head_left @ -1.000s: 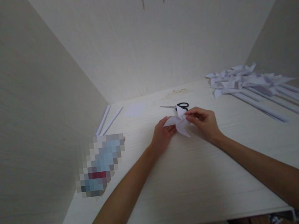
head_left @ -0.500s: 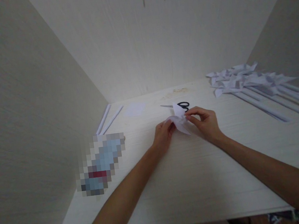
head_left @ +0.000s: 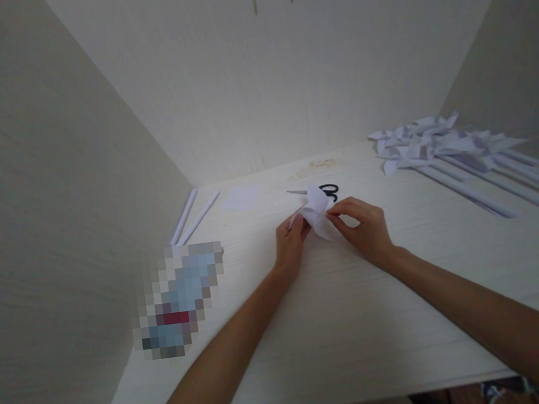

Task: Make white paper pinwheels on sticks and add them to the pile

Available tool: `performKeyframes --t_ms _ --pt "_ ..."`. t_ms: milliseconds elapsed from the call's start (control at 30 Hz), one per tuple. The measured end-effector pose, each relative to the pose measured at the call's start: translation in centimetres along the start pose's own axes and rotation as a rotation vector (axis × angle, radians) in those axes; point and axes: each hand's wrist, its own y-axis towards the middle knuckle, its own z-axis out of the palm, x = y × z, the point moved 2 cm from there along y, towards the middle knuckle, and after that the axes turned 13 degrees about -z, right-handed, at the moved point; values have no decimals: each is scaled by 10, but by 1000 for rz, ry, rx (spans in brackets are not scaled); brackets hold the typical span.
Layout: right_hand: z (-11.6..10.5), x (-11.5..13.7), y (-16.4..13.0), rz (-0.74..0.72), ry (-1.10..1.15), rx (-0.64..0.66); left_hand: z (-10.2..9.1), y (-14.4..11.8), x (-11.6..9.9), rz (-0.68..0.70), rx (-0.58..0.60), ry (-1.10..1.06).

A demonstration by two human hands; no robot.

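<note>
The folded white paper piece [head_left: 317,212] sits pinched between both hands just above the bench [head_left: 343,324], in front of the black-handled scissors [head_left: 320,191]. Compared with a second ago it looks more gathered: the flaps that spread flat and wide then now stand bunched and curled upward, and the piece has shifted slightly to the left. That reads as the paper's points being drawn in toward its centre, a fold still in the making rather than finished.

The left hand [head_left: 290,244] clasps the paper's left side with its fingers closed on it; the right hand [head_left: 364,230] grips the right side between thumb and fingers.

Around them, the bench lies bare toward the near edge, giving both forearms free room. To the right, well apart, a heap of finished paper pinwheels [head_left: 439,142] with long rolled sticks runs toward the right wall. To the left, two rolled paper sticks [head_left: 193,216] lie along the left wall, a small paper square [head_left: 243,197] lies near them, and a blurred-out object [head_left: 179,299] rests close to the left edge. The side walls close in the space on both flanks.
</note>
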Motion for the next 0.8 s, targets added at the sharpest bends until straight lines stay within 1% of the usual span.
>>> performKeyframes --t_ms 167,267,533,667,800 --pt "3 -2 1 2 14 -15 1 -2 1 -62 -7 -14" --pt "4 -5 0 15 9 7 1 -1 0 -71 -10 -21" --pt "8 -11 -1 7 -28 124 -1 2 -2 -96 -82 5" --pt "9 -10 0 -26 -75 204 0 3 -3 -125 -69 38" --pt "10 -9 0 -49 -131 253 1 4 -4 -139 -75 72"
